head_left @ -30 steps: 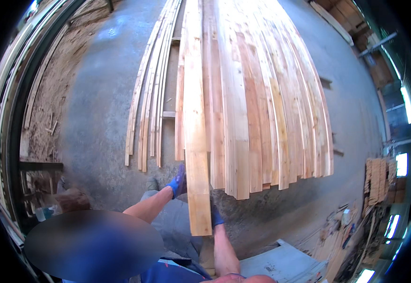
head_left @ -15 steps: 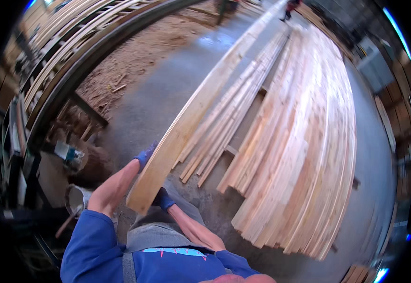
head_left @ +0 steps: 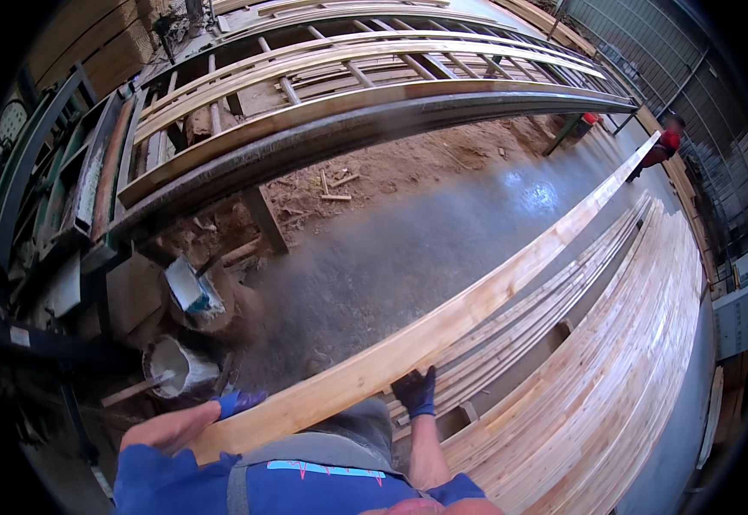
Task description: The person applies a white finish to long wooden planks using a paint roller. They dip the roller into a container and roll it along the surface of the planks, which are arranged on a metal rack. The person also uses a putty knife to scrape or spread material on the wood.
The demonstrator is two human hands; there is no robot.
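A long wooden plank (head_left: 443,330) runs from my waist diagonally to the far right. My left hand (head_left: 241,402), in a blue-purple glove, grips its left edge close to the near end. On the other edge, farther along, is my right hand (head_left: 414,390) in a dark glove. Its thumb sticks out beside the wood, and its fingers are partly hidden at the plank's underside. At the far end a person in red (head_left: 661,150) stands by the plank; their hands are too small to make out.
Many planks (head_left: 588,378) lie side by side at the right, beside a bundle of narrow strips (head_left: 511,360). A long metal rack (head_left: 374,112) holding boards spans the far left, above sawdust (head_left: 365,176). At lower left stand a white bucket (head_left: 181,365) and another container (head_left: 194,287).
My view has turned left, bringing more of the rack in and shifting the planks rightward. The held plank now slants more to the right. My right hand sits farther from its near end.
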